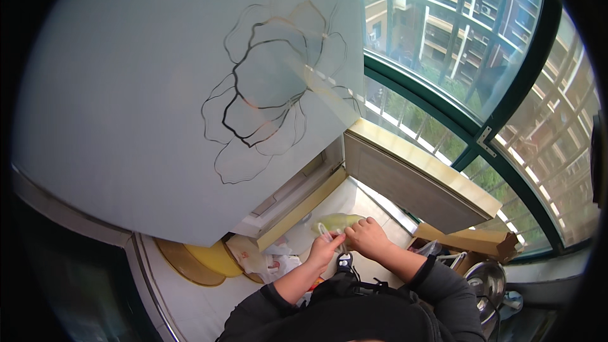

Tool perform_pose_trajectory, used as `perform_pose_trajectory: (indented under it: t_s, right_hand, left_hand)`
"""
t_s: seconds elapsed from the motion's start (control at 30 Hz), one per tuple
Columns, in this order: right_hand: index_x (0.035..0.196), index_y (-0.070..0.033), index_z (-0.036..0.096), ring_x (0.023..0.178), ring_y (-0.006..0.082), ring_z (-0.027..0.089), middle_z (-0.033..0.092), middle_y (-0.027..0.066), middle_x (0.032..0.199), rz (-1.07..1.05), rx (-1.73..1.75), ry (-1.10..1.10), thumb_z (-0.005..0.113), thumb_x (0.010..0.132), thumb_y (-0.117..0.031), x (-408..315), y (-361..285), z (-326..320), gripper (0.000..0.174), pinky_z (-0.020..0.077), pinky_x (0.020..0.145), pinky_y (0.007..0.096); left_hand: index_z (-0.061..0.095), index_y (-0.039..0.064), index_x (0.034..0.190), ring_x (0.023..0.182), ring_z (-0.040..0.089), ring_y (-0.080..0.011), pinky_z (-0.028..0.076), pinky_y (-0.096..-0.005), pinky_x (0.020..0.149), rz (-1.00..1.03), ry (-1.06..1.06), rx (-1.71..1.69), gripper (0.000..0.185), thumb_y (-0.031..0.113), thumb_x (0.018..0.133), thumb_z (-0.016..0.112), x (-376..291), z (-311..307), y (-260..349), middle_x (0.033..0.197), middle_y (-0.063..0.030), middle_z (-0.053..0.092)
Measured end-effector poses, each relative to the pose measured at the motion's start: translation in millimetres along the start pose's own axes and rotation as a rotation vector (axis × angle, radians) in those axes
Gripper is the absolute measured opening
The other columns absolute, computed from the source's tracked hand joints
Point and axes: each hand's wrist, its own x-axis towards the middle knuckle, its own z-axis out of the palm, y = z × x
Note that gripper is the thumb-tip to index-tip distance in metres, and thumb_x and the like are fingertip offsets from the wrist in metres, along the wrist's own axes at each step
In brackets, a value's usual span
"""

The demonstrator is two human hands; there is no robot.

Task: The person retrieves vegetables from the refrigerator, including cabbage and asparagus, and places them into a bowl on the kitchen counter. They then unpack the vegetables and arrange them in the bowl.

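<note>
A translucent plastic bag (336, 221), filled with something pale green, hangs in front of me at my fingers. My left hand (324, 252) grips its twisted white top between thumb and fingers. Close beside it, my right hand (367, 237) holds the same bag, palm down; its fingertips are partly hidden. An open fridge door (280, 104), glossy grey with a flower line pattern, fills the upper left. Below and right of it, a thick drawer or lower door (418, 180) with a yellowed seal juts out over the floor.
Round yellow boards or lids (213, 259) lean at lower left near plastic bags (280, 266). An opened cardboard box (465, 242) and a shiny metal bowl (487, 285) stand at right. A green-framed window (427, 95) lies beyond. My shoe (345, 261) shows on the tiled floor.
</note>
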Motion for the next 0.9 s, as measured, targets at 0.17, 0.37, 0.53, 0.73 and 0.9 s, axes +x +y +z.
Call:
perform_pose_trajectory:
  t_s: [0.17, 0.37, 0.53, 0.73, 0.9]
  right_hand:
    - [0.079, -0.010, 0.055, 0.064, 0.0286, 0.062, 0.063, 0.0077, 0.066, 0.277, 0.232, -0.088, 0.059, 0.080, -0.026, -30.6, 23.8, 15.8, 0.016, 0.0454, 0.065, 0.0412]
    - [0.077, -0.009, 0.055, 0.065, 0.0346, 0.060, 0.061, 0.0118, 0.066, 0.521, 0.325, -0.060, 0.059, 0.085, -0.025, -81.9, 38.9, -4.6, 0.018, 0.0450, 0.067, 0.0454]
    - [0.076, -0.008, 0.056, 0.070, 0.0369, 0.058, 0.060, 0.0150, 0.068, 0.619, 0.326, -0.096, 0.060, 0.085, -0.023, -119.7, 34.9, -21.8, 0.018, 0.0441, 0.071, 0.0451]
    - [0.076, -0.007, 0.055, 0.078, 0.0347, 0.058, 0.060, 0.0132, 0.073, 0.574, 0.346, -0.142, 0.063, 0.081, -0.017, -148.2, 32.5, -38.0, 0.013, 0.0429, 0.071, 0.0435]
    - [0.077, -0.008, 0.055, 0.075, 0.0333, 0.058, 0.058, 0.0120, 0.072, 0.472, 0.318, -0.176, 0.063, 0.081, -0.017, -146.2, 35.5, -46.2, 0.013, 0.0422, 0.071, 0.0430]
  left_hand:
    - [0.064, 0.006, 0.100, 0.081, 0.061, -0.0144, 0.048, -0.0296, 0.078, -0.035, -0.118, -0.223, 0.013, 0.016, 0.091, 0.065, 66.2, -55.8, -1.9, 0.087, -0.0027, 0.064]
    - [0.041, 0.008, 0.131, 0.119, 0.048, -0.0241, 0.046, -0.0501, 0.096, -0.039, 0.505, -0.862, 0.059, 0.039, 0.088, 0.066, 193.9, -182.0, 8.2, 0.126, -0.0091, 0.048]
    - [0.038, 0.011, 0.134, 0.138, 0.028, -0.0244, 0.039, -0.0540, 0.103, 0.159, 0.483, -1.128, 0.059, 0.038, 0.089, 0.064, 222.2, -192.5, -8.3, 0.136, -0.0061, 0.038]
    - [0.037, 0.015, 0.136, 0.135, 0.031, -0.0228, 0.040, -0.0531, 0.102, 0.197, 0.493, -0.942, 0.068, 0.048, 0.085, 0.068, 200.4, -160.3, -22.2, 0.134, -0.0047, 0.037]
    - [0.032, 0.019, 0.142, 0.135, 0.030, -0.0229, 0.041, -0.0519, 0.103, 0.114, 0.507, -0.998, 0.088, 0.058, 0.075, 0.075, 153.3, -107.1, -49.4, 0.137, -0.0045, 0.033]
